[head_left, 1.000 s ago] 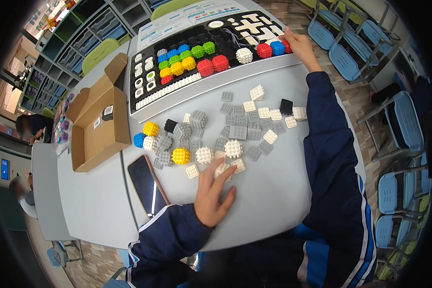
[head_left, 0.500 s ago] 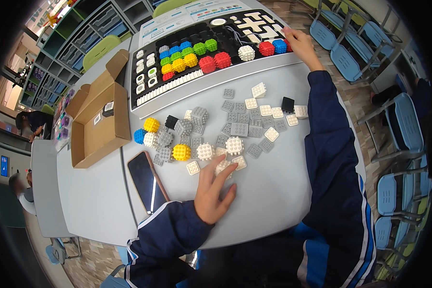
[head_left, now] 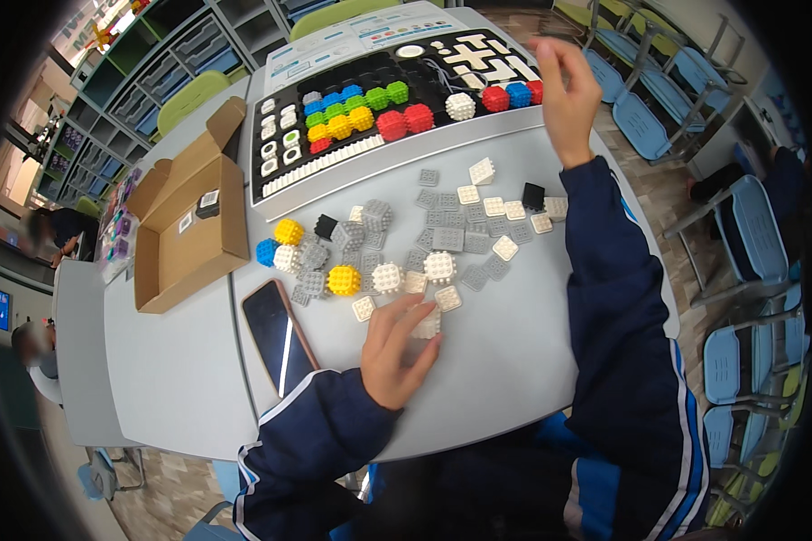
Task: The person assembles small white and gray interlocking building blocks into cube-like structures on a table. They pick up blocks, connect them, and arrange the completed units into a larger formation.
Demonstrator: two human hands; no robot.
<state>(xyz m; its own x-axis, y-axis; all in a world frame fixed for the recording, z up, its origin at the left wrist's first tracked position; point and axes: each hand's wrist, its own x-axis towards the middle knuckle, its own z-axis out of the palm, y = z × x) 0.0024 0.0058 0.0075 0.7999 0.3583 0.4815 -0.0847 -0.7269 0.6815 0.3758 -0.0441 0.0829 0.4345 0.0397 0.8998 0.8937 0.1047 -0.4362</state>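
My left hand (head_left: 395, 352) is low over the grey table, its fingers and thumb curled round a white studded cube block (head_left: 428, 325) that is partly hidden. My right hand (head_left: 568, 104) is raised at the right end of the large kit tray (head_left: 406, 149), fingers stretched and nothing visible in them. Just beyond my left hand are two more white cube blocks (head_left: 439, 267) and a yellow one (head_left: 344, 280). Flat white square plates (head_left: 447, 298) lie around it. Grey square plates (head_left: 447, 239) are spread over the middle of the table.
Red blocks (head_left: 406, 122) and other coloured ones fill the tray. An open cardboard box (head_left: 189, 257) stands at the left, with a phone (head_left: 280, 338) nearer me. Grey, blue and black blocks (head_left: 326, 226) cluster beyond the phone. Blue chairs (head_left: 645, 122) stand at the right.
My right hand has lifted off the tray's right edge and come slightly nearer, its fingers pointing up. My left hand has shifted slightly left and now covers the white block differently.
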